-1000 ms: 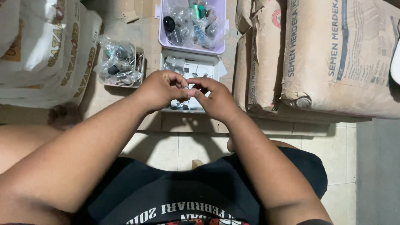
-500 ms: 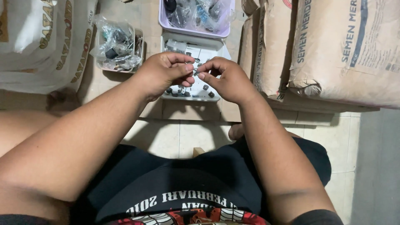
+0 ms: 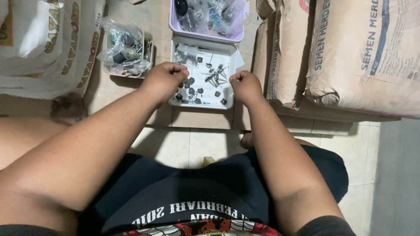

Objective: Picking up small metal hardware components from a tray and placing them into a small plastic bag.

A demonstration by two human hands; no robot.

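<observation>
Head view: left hand and right hand curled into loose fists, well apart, flanking white tray of small screws, purple bin at 12 o'clock, paper sacks crowding 3 o'clock, contents of fists hard to tell.

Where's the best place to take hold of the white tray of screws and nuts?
Probably the white tray by its near rim, from the person's side. That edge lies bare between the left hand and right hand; the far edge abuts the purple bin.
</observation>
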